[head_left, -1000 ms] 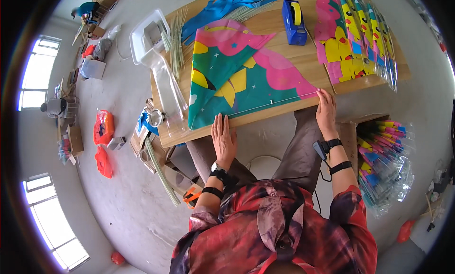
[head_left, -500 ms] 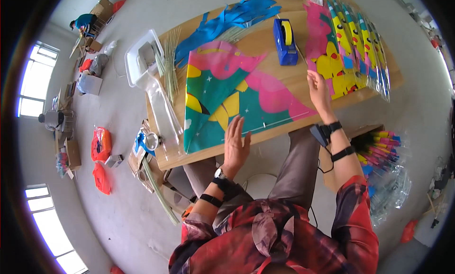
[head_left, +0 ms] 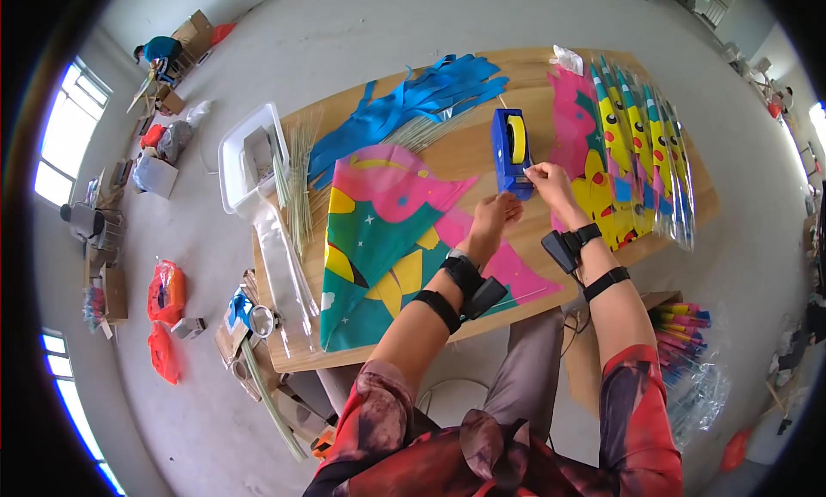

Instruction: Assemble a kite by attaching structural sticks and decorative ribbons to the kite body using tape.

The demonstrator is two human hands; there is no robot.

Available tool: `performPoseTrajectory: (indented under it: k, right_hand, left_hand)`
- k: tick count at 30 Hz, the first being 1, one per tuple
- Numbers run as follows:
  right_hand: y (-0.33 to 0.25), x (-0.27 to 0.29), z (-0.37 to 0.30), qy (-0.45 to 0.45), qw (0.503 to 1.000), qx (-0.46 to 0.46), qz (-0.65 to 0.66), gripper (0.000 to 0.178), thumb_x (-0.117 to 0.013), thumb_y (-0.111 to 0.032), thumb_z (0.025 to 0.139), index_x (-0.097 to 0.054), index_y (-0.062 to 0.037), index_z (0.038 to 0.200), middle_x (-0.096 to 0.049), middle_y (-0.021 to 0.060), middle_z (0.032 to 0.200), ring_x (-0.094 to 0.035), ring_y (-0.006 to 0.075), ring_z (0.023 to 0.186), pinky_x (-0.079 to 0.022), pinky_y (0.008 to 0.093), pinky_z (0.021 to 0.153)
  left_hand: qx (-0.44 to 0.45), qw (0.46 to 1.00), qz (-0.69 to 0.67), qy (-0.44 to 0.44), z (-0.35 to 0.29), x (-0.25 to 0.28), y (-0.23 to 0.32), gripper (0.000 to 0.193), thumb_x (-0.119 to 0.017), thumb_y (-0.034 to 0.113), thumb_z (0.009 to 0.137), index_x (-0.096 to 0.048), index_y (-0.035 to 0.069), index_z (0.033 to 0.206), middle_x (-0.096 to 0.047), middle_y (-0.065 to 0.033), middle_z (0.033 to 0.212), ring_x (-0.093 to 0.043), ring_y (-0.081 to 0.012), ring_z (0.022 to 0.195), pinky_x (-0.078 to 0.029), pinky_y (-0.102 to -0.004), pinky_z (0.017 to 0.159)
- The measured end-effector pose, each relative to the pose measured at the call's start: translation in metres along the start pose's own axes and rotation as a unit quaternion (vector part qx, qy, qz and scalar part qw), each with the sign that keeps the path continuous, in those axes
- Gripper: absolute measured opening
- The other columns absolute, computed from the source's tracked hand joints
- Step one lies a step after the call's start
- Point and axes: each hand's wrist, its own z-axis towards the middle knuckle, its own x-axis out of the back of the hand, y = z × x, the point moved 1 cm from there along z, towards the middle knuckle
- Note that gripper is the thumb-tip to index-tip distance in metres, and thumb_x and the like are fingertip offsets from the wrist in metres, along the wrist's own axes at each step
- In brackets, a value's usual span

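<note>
Both arms have reached to the blue plastic tape dispenser (head_left: 502, 153) on the wooden table (head_left: 469, 144): right hand (head_left: 555, 189) at its near end, left hand (head_left: 489, 223) just beside, fingers curled, grip unclear, near the pink-and-green sheet (head_left: 379, 239).

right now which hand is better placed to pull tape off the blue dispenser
Probably the right hand: its fingers meet the near end of the blue tape dispenser, while the left hand sits nearer the person.
</note>
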Motion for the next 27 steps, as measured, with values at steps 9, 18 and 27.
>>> performPoseTrajectory:
  k: [9, 18, 27]
  right_hand:
    - [0.008, 0.012, 0.010, -0.108, 0.960, -0.120, 0.231, 0.028, -0.069, -0.023, 0.096, -0.074, 0.0034, 0.092, -0.071, 0.0020, 0.083, -0.062, 0.0117, 0.076, -0.048, 0.0310, 0.071]
    - [-0.019, 0.014, -0.029, -0.091, 0.966, -0.126, 0.206, 0.029, -0.062, -0.021, 0.101, -0.072, 0.0053, 0.092, -0.074, 0.0069, 0.087, -0.068, 0.0143, 0.077, -0.052, 0.0309, 0.071]
    - [0.010, 0.013, -0.289, -0.034, 0.968, -0.082, 0.237, 0.022, -0.066, -0.023, 0.099, -0.064, -0.0027, 0.108, -0.064, 0.0072, 0.103, -0.060, 0.0131, 0.096, -0.048, 0.0301, 0.085]
  left_hand:
    - [0.032, 0.974, -0.216, -0.061, 0.029, -0.043, -0.001, 0.038, -0.040, 0.013, 0.106, -0.047, -0.015, 0.129, -0.058, -0.0276, 0.129, -0.060, -0.0374, 0.121, -0.050, -0.0452, 0.109]
    - [0.129, 0.972, -0.198, -0.018, 0.039, -0.038, 0.006, 0.091, -0.016, 0.062, 0.103, -0.046, -0.019, 0.132, -0.055, -0.0348, 0.135, -0.058, -0.0438, 0.123, -0.045, -0.0500, 0.110]
    - [0.135, 0.980, -0.136, -0.047, 0.043, -0.024, 0.009, 0.091, -0.012, 0.060, 0.104, -0.054, -0.018, 0.125, -0.064, -0.0345, 0.123, -0.064, -0.0427, 0.116, -0.053, -0.0468, 0.102]
